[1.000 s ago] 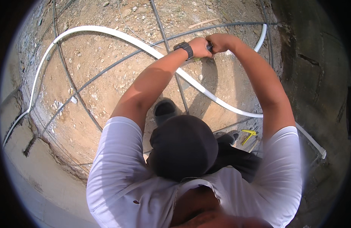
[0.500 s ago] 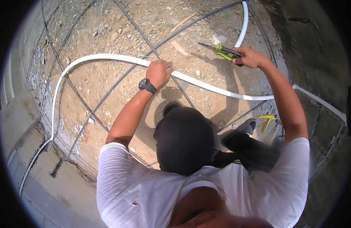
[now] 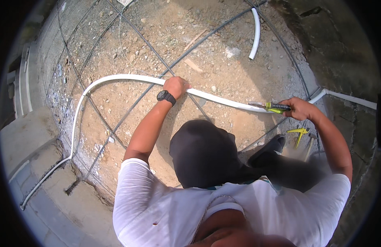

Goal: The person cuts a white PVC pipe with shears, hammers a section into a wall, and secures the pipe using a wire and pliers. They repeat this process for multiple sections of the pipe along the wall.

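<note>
A long white plastic pipe (image 3: pixel 130 77) curves across the ground from the left wall to the right. My left hand (image 3: pixel 177 87), with a black watch at the wrist, is closed around its middle. In my right hand (image 3: pixel 299 109) I grip pliers (image 3: pixel 277 108) with green and black handles. Their jaws point left and overlap the pipe's right stretch in the view; whether they touch it I cannot tell. Past my right hand, the pipe runs on to a bend at the right wall.
Dark steel bars (image 3: pixel 217 29) cross over stony soil. A short loose white pipe piece (image 3: pixel 256 35) lies at the upper right. Near my foot are a yellow tool (image 3: pixel 298 132) and a hammer-like tool (image 3: pixel 310 144). Concrete walls (image 3: pixel 343 53) border the ground.
My right hand has brought the pliers down and right, from beside the loose pipe piece to the long pipe. My left hand stays on the pipe. The whole view has shifted slightly.
</note>
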A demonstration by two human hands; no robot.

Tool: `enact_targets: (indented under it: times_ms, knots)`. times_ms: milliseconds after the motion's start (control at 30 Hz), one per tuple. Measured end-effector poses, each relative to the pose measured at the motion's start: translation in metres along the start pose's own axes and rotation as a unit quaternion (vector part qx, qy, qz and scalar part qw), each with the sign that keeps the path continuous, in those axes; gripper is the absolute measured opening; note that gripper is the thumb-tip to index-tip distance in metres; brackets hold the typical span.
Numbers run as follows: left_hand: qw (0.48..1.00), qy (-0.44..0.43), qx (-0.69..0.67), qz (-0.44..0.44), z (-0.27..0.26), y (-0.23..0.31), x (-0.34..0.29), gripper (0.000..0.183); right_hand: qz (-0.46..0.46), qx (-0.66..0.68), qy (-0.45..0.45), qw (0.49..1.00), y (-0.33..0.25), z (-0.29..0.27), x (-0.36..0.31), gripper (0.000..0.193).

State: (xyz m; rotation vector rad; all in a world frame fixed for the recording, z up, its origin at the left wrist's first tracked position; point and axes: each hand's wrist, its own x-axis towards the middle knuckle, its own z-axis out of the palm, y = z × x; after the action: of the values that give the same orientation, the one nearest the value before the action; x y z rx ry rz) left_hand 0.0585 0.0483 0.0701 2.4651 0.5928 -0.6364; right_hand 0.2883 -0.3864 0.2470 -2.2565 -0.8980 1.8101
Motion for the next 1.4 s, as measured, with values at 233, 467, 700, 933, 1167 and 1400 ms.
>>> enact_targets:
  times_ms: [233, 467, 700, 933, 1167, 1400]
  knots:
    - [0.989, 0.042, 0.105, -0.100, 0.015, 0.032, 0.008, 0.029, -0.048, 0.014, 0.063, 0.997, 0.018, -0.003, -0.028, 0.041]
    - [0.971, 0.020, 0.139, -0.194, 0.016, 0.055, 0.018, 0.034, -0.030, 0.031, 0.131, 0.990, 0.066, -0.004, -0.092, 0.046]
    - [0.949, -0.013, 0.198, -0.244, 0.017, 0.087, 0.021, 0.043, 0.108, 0.237, 0.268, 0.928, 0.177, 0.065, -0.188, 0.042]
    - [0.931, -0.077, 0.300, -0.195, 0.018, 0.104, 0.038, 0.051, 0.148, 0.436, 0.356, 0.813, 0.245, 0.225, -0.236, 0.044]
    - [0.948, -0.221, 0.199, 0.116, -0.062, 0.143, 0.077, 0.037, 0.025, 0.555, 0.402, 0.728, 0.267, 0.311, -0.160, 0.045]
    - [0.954, -0.015, 0.234, 0.186, -0.146, 0.331, 0.065, 0.042, 0.099, 0.466, 0.415, 0.775, 0.302, 0.296, -0.082, 0.057]
